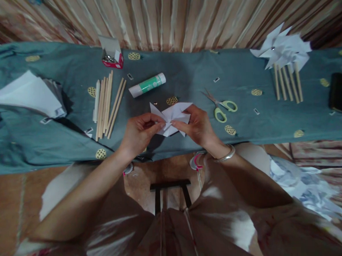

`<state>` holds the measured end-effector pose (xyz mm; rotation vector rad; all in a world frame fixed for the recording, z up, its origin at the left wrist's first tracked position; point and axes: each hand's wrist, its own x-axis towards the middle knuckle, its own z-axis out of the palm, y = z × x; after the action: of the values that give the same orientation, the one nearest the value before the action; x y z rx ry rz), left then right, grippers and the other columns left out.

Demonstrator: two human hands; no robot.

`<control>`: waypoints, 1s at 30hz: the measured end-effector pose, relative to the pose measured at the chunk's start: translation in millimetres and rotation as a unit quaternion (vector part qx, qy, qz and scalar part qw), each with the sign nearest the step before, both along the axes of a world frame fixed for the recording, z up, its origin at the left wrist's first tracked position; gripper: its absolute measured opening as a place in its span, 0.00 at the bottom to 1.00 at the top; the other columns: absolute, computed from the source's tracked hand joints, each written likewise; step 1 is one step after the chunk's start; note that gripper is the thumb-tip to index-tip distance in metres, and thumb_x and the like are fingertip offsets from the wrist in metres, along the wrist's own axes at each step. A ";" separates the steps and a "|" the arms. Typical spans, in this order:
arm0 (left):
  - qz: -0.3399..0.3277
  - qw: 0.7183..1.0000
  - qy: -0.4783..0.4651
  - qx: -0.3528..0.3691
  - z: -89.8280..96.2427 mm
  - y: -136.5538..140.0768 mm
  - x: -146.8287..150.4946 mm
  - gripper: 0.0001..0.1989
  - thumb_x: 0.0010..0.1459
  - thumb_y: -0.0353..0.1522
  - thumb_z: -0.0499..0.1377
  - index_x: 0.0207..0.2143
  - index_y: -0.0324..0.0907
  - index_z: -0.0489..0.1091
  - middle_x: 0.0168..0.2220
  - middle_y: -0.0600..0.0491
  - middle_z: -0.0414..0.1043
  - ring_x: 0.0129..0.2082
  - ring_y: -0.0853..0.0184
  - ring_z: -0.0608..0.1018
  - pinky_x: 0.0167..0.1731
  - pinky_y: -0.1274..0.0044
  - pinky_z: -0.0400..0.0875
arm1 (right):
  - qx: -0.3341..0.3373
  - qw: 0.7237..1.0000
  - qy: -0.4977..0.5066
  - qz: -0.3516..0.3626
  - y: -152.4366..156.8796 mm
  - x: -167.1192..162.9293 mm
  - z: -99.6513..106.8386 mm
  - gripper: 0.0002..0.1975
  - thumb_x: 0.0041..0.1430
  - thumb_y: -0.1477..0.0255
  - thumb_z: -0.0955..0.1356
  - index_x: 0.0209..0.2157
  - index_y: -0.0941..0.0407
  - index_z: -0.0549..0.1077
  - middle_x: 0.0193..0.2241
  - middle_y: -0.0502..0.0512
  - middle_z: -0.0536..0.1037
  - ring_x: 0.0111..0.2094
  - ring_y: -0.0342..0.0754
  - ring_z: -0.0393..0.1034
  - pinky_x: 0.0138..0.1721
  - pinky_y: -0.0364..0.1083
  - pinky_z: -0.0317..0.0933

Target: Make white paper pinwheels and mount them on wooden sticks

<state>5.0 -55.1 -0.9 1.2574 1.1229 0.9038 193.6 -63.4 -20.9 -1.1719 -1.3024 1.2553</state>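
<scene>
Between my two hands is a white paper pinwheel (173, 114), its blades folded in toward the middle. My left hand (142, 131) pinches it at the left, thumb and fingertips near the centre. On the other side my right hand (198, 126) grips the right edge, its thumb pressed on the centre. The pinwheel is held just above the cloth near the table's front edge. A glue stick (147, 85) with a green label lies beyond it. Scissors (220, 105) with light green handles rest right of my right hand, their blades slightly apart.
Several wooden sticks (108, 104) lie left of my hands, beside a white pen-like stick (96, 101). A small red-and-white box (112, 56) holds metal pieces. White paper sheets (28, 95) are stacked at far left. Finished pinwheels (284, 49) on sticks and a dark object (341, 92) lie right.
</scene>
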 end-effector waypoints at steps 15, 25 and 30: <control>0.028 0.999 0.003 -0.026 -1.6 -0.4 3.2 0.09 0.45 0.36 0.68 0.27 0.40 0.75 0.25 0.54 0.75 0.26 0.70 0.73 0.26 0.79 0.66 | -0.011 1.000 0.009 0.015 -0.7 1.0 -0.5 0.25 0.48 0.56 0.78 0.42 0.54 0.72 0.37 0.53 0.81 0.39 0.52 0.78 0.41 0.52 0.75; 0.031 0.999 -0.002 -0.018 -3.8 -0.5 4.5 0.08 0.45 0.35 0.67 0.26 0.40 0.76 0.24 0.55 0.74 0.25 0.71 0.72 0.25 0.79 0.64 | -0.009 1.000 0.021 0.013 -1.8 0.7 0.0 0.25 0.47 0.55 0.78 0.42 0.53 0.72 0.36 0.52 0.81 0.37 0.51 0.78 0.39 0.51 0.75; 0.029 1.000 -0.006 -0.010 -7.2 -1.3 4.3 0.08 0.46 0.36 0.67 0.26 0.40 0.76 0.24 0.55 0.74 0.24 0.71 0.72 0.25 0.79 0.63 | -0.011 1.000 0.016 0.007 -1.2 1.1 0.1 0.24 0.46 0.56 0.79 0.41 0.53 0.73 0.37 0.52 0.82 0.38 0.52 0.78 0.39 0.51 0.75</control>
<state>9.3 -56.5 -8.1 1.2073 1.1619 0.9403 194.7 -64.7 -20.9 -1.1566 -1.2773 1.2964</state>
